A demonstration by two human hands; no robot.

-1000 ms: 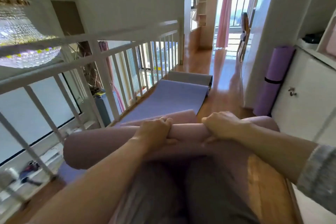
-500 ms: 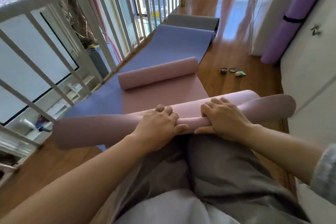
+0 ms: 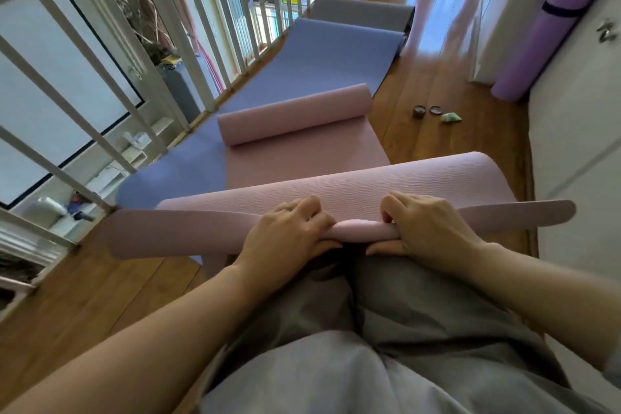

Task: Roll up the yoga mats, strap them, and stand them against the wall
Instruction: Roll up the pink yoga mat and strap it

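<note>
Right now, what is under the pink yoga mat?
A blue yoga mat lies flat under the pink yoga mat, showing at its left and far sides. The part beneath is covered, so anything else there cannot be seen.

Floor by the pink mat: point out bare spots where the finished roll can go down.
Bare wood floor lies between the blue mat and the standing purple mat, beyond the small trinkets. Another bare patch lies left of the pink mat's near end, by the railing. Crowded: the railing strip, covered by mats.
</note>
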